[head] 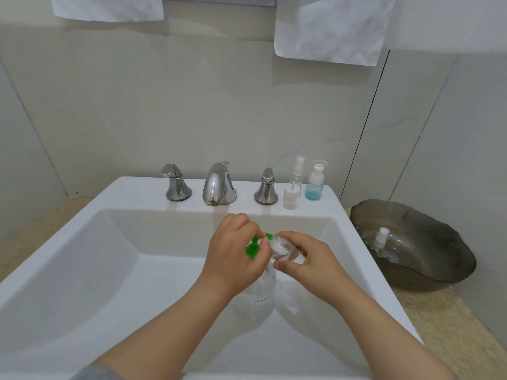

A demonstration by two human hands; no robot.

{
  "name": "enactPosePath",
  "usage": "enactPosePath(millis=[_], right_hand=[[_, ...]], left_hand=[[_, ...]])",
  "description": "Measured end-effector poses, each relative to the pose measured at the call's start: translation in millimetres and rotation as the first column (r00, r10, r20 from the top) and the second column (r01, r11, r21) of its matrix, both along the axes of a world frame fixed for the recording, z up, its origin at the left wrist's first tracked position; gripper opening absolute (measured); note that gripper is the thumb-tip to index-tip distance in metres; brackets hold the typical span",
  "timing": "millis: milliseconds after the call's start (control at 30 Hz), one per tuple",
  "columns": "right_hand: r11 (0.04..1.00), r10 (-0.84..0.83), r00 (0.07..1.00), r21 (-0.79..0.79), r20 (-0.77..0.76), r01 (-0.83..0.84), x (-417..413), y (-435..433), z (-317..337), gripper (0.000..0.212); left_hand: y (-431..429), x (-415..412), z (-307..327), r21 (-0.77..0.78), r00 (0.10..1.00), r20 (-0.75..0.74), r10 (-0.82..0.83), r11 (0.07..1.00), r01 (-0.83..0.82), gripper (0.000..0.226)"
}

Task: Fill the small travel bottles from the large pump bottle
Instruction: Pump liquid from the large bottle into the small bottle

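Observation:
A large clear pump bottle point(258, 300) with a green pump head point(253, 248) stands inside the white sink point(82, 270). My left hand point(233, 253) curls round the green pump head from above. My right hand point(307, 261) grips a small clear travel bottle point(285, 249), tilted with its mouth against the green nozzle. On the sink ledge at the back right stand a clear spray bottle point(297, 174) and a blue-tinted pump bottle point(315, 183), with a loose white pump cap point(291, 197) in front of them.
A chrome faucet point(219, 185) with two handles point(175, 183) point(266, 187) sits on the back ledge. A dark glass bowl point(428, 259) on the counter to the right holds another small spray bottle point(381, 238). White towels point(332, 28) hang on the wall above.

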State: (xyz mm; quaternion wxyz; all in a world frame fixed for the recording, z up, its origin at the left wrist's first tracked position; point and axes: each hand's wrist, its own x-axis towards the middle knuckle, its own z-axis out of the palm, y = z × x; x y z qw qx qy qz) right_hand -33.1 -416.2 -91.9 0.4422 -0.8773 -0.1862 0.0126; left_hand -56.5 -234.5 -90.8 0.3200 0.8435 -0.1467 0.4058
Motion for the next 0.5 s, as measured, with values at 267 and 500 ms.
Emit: enactPosePath(millis=[267,500], right_hand=[[1.000,0.007,1.000,-0.010,-0.015,-0.007,-1.5,0.4,-0.1,0.052],[1.000,0.006,1.000,-0.010,-0.016,-0.006,-1.6,-0.1,-0.4,0.058]], left_hand=[[-0.5,0.1,-1.2,-0.002,1.000,-0.001,-0.010,1.000,0.010,0.024],[-0.5,-4.0,-2.1,0.019,0.999,-0.028,-0.023,1.000,0.023,0.022]])
